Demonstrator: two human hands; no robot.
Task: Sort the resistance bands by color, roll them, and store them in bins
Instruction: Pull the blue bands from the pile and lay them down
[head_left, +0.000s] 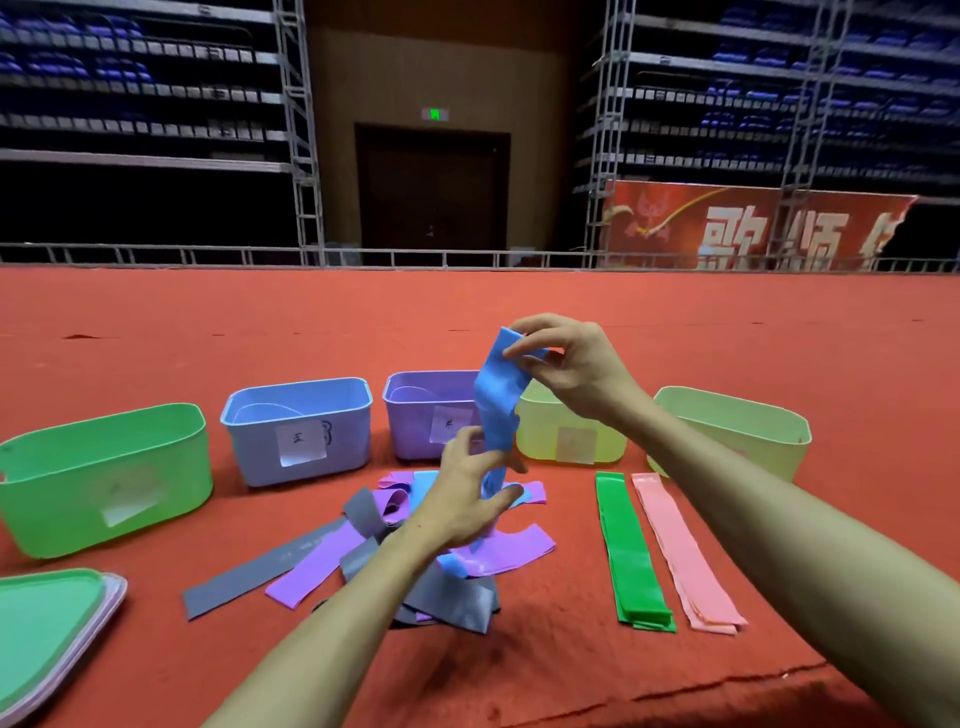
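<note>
A blue resistance band (497, 402) hangs upright above a mixed pile of purple, grey and blue bands (415, 545). My right hand (566, 364) pinches its top end. Lower down, my left hand (467, 493) has its fingers curled round the band. A stack of green bands (631, 556) and a stack of pink bands (683, 551) lie flat to the right. Behind stand a row of bins: green (104, 478), blue (298, 431), purple (415, 415), yellow (571, 436) and pale green (737, 431).
Everything rests on a red carpeted surface (519, 665) whose front edge runs at the lower right. Stacked bin lids (47, 629) lie at the lower left. A metal railing (467, 257) and shelving stand far behind.
</note>
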